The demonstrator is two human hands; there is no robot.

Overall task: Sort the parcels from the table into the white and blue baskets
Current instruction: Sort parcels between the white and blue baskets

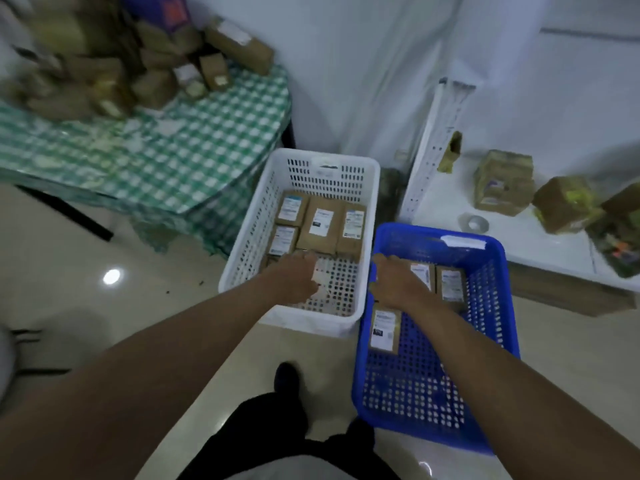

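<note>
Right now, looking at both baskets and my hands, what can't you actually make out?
Head view, the only one:
- Left hand in the white basket: fingers point away, so its grip, and whether it holds a parcel, is hidden.
- Right hand in the blue basket: it covers whatever lies beneath.
- Parcel labels: too small and blurred to read.
- Parcel pile on the table: motion blur, left edge cuts it off; no count.

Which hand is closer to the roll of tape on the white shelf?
The right hand. It reaches into the blue plastic basket, just below the grey roll of tape. The left hand is farther away, over the white plastic basket.
</note>
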